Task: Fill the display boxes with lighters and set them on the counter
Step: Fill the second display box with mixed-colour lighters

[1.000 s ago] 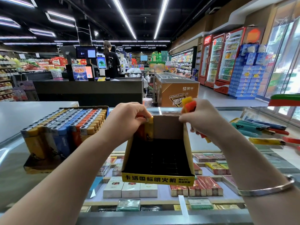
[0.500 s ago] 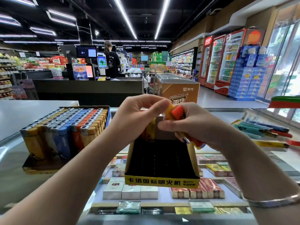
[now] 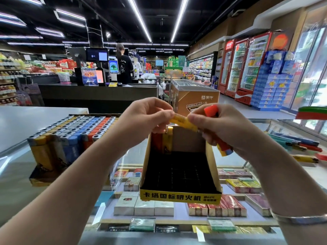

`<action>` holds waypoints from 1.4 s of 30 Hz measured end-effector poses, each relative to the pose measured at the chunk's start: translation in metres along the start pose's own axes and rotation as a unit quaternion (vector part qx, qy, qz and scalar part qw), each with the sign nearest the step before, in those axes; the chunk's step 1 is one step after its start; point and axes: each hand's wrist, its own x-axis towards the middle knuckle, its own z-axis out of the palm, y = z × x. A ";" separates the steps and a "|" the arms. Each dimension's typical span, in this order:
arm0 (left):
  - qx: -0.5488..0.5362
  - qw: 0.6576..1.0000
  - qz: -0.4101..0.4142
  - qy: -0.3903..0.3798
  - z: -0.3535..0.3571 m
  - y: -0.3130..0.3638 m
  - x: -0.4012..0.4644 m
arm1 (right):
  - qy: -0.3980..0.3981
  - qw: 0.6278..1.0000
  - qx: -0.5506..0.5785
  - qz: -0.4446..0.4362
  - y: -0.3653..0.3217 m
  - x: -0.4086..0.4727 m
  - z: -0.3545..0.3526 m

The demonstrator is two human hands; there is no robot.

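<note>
My left hand [image 3: 141, 117] and my right hand [image 3: 217, 126] meet above the back of the open box [image 3: 180, 195], which stands on the glass desk [image 3: 14, 174] in front of me. The fingers of both hands pinch one yellow lighter [image 3: 184, 121] between them, my left fingers at one end and my right thumb on the other. My right fingers are also curled around a few more lighters [image 3: 223, 145]; a red one sticks up over my knuckles and the other ends show below my palm. The box is almost empty: only two lighters [image 3: 163, 140], one orange and one yellow, stand upright in its far left corner. To the left a full box [image 3: 58, 138] of lighters stands on the desk. To the right some loose lighters [image 3: 300, 145] lie on the glass.
</note>
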 end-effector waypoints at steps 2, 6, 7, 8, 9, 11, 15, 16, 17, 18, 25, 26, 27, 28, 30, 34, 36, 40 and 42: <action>0.004 1.000 -0.015 0.012 -0.005 0.000 0.001 | 0.062 0.997 0.027 0.030 0.004 0.002 -0.007; 0.004 0.999 -0.044 0.002 -0.007 -0.002 0.002 | 0.057 0.995 0.017 0.082 0.008 0.004 -0.010; 0.010 0.999 -0.051 -0.015 -0.006 -0.002 0.002 | 0.039 0.996 0.022 0.077 0.008 0.004 -0.008; 0.017 0.997 -0.058 -0.038 -0.004 -0.003 0.002 | 0.022 0.997 0.033 0.067 0.008 0.004 -0.006; 0.025 0.995 -0.065 -0.066 -0.003 -0.003 0.001 | 0.010 0.997 0.045 0.057 0.008 0.004 -0.005; 0.028 0.989 -0.077 -0.120 0.002 -0.005 0.000 | -0.003 0.998 0.049 0.035 0.007 0.004 -0.004; 0.018 0.978 -0.092 -0.187 0.009 -0.006 -0.002 | -0.058 0.997 -0.004 -0.049 0.004 0.002 0.001; -0.003 0.976 -0.100 -0.196 0.009 -0.005 -0.003 | -0.060 0.996 -0.012 -0.064 0.004 0.002 0.003; -0.025 0.974 -0.106 -0.199 0.008 -0.005 -0.003 | -0.050 0.996 -0.011 -0.073 0.004 0.002 0.004; -0.041 0.974 -0.109 -0.194 0.007 -0.004 -0.004 | -0.032 0.997 0.000 -0.077 0.004 0.003 0.004; -0.035 0.995 -0.051 -0.076 0.010 -0.005 -0.001 | 0.132 0.990 0.037 -0.023 0.010 0.007 -0.002; -0.047 0.997 -0.037 -0.057 0.010 -0.005 -0.001 | 0.160 0.987 0.004 -0.011 0.012 0.007 -0.005; -0.055 0.997 -0.025 -0.038 0.009 -0.004 -0.001 | 0.179 0.983 -0.038 0.002 0.015 0.008 -0.008; -0.051 0.998 -0.017 -0.019 0.008 -0.004 -0.001 | 0.186 0.979 -0.077 0.015 0.017 0.008 -0.010; -0.019 1.000 -0.015 0.004 0.004 -0.004 -0.001 | 0.164 0.979 -0.116 0.046 0.021 0.008 -0.012; 0.066 0.997 -0.042 -0.018 0.000 -0.005 -0.001 | 0.069 0.984 -0.132 0.101 0.025 0.009 -0.008; 0.101 0.990 -0.083 -0.051 -0.005 -0.004 0.000 | 0.046 0.981 -0.156 0.109 0.026 0.010 -0.007; 0.143 0.977 -0.120 -0.104 -0.017 -0.003 0.003 | 0.035 0.976 -0.183 0.114 0.026 0.011 -0.007; 0.151 0.978 -0.102 -0.097 -0.018 -0.004 0.003 | 0.034 0.975 -0.187 0.113 0.026 0.011 -0.007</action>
